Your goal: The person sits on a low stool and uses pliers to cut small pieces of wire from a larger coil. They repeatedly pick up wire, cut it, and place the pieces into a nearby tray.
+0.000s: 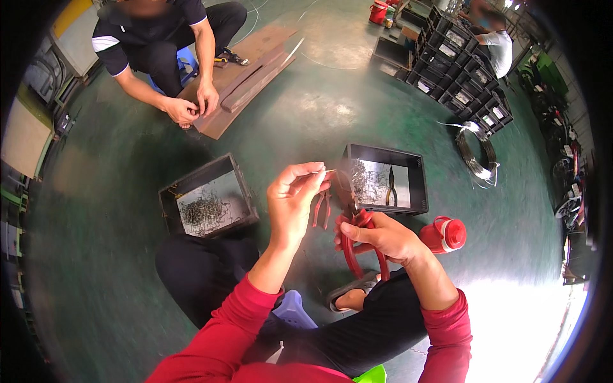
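My left hand (292, 199) is raised, with thumb and fingers pinched on a thin metal wire piece (330, 171). My right hand (393, 237) wraps round the red handles of large pliers (363, 220). The dark jaws of these pliers point up beside the wire piece; whether they touch it I cannot tell. Behind my hands lies a second red-handled tool (322, 209), partly hidden. A black crate (426, 185) beyond my right hand contains small bent metal pieces (367, 182) and dark pliers (391, 186). Another black crate (246, 185), to the left, holds a heap of similar pieces (204, 212).
A red jug (450, 235) stands right of my right hand. At the upper left a co-worker (159, 64) sits, hands over a brown board (255, 70). Stacked black crates (453, 64) and a wire coil (476, 153) are at the far right, with another person (497, 48) behind.
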A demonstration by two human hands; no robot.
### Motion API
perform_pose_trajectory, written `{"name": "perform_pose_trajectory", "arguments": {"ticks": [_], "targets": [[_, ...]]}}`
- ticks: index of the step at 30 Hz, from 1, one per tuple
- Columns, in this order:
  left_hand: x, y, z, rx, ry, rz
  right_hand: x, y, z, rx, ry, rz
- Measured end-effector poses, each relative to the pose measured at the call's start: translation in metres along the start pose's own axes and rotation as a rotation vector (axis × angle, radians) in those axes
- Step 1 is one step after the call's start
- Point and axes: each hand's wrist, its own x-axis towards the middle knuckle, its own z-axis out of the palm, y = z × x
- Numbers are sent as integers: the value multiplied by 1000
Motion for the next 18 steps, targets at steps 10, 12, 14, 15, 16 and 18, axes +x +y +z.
{"name": "perform_pose_trajectory", "arguments": {"ticks": [10,12,14,15,16,18], "targets": [[-2,-9,2,28,-28,132,-1,3,-4,-22,5,-22],[-2,-11,1,19,-49,146,-2,2,-3,-6,12,-17],[-2,-10,-1,9,-89,99,-2,2,-4,-73,57,-24],[0,-7,-2,3,-120,42,-3,3,-5,-106,80,-26],[3,-3,-3,-2,-151,-14,-5,0,-5,-217,154,-20],[12,6,-12,-7,-185,-136,-12,-10,-2,-446,301,-4]]}}
